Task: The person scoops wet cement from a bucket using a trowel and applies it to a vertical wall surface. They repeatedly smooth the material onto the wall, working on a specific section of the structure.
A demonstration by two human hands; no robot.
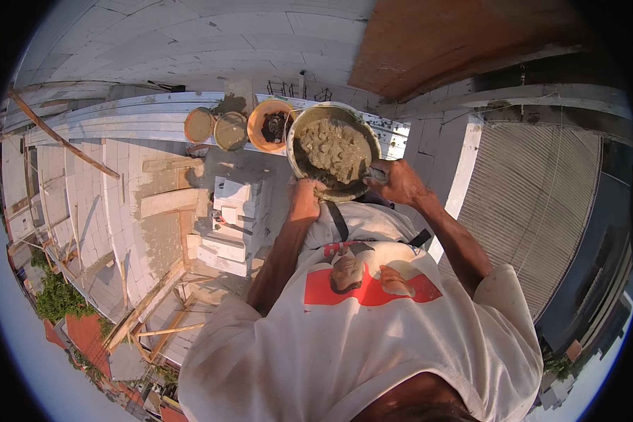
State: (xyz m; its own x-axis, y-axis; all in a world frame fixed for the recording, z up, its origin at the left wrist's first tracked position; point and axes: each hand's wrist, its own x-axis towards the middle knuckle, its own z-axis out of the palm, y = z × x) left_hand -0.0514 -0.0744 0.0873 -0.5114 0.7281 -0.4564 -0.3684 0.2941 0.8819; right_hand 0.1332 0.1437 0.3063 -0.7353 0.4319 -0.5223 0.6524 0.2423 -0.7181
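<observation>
A round bucket (295,165) of lumpy grey wet mortar (333,149) is held up in front of my waist, its opening facing me. My left hand (305,199) is closed on the rim at the near left side. At the near right side, my right hand (401,181) grips the rim with the fingers curled over it. Just left of it stands an orange bucket (259,114) with dark material inside. Two smaller buckets, the middle one (231,131) and the leftmost one (199,126), hold smooth grey contents.
The buckets stand along a pale ribbed metal sheet (133,123). Below left, white blocks (226,246) are stacked with a tool (233,224) on top. A wooden pole (63,133) slants at far left. A corrugated roof (527,204) lies right, beside a white post (464,169).
</observation>
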